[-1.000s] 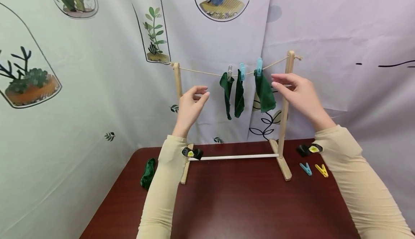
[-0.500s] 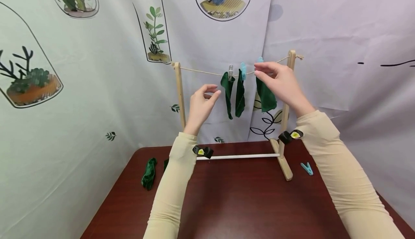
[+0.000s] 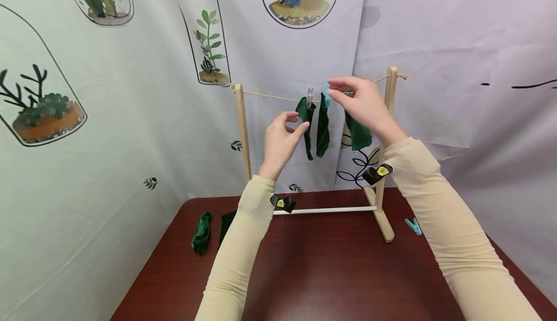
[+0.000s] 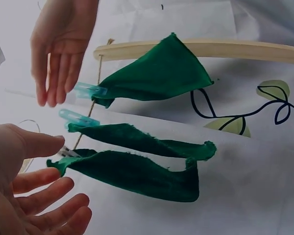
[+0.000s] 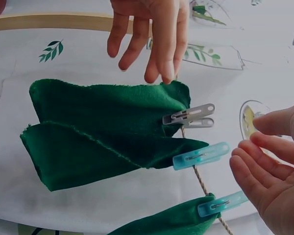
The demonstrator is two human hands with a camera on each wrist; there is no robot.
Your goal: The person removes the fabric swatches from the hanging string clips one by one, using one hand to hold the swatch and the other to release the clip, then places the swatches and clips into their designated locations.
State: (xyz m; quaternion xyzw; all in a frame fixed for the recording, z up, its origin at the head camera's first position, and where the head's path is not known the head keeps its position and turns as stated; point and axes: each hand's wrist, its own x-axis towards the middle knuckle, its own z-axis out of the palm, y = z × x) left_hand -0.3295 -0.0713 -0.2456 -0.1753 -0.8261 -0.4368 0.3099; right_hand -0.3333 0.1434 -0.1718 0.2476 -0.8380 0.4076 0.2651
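Observation:
Three green cloths hang from a cord point(image 3: 270, 95) strung between wooden posts. A grey clothespin point(image 5: 188, 116) clips the left cloth point(image 5: 103, 103). Blue clothespins hold the others: one point(image 5: 201, 155) on the middle cloth point(image 3: 322, 132), another point(image 5: 223, 203) on the right cloth point(image 4: 157, 73). My left hand point(image 3: 283, 139) hovers beside the left cloth, thumb and fingers apart and holding nothing. Close to the middle blue clothespin is my right hand point(image 3: 365, 106), fingers loosely bent; the right wrist view shows a gap between fingertips and clip. In the head view it covers part of the right clothespin.
A bunched green cloth point(image 3: 201, 234) lies at the table's left, beside a dark green cloth point(image 3: 226, 222) partly hidden by the left sleeve. Near the right foot point(image 3: 379, 217) of the rack lies a loose blue clothespin point(image 3: 413, 226). A white rod point(image 3: 326, 210) joins the rack's feet.
My right hand has moved left, from beside the right cloth to the middle clothespin. My left hand has moved right toward the left cloth. The right arm now hides the yellow clothespin.

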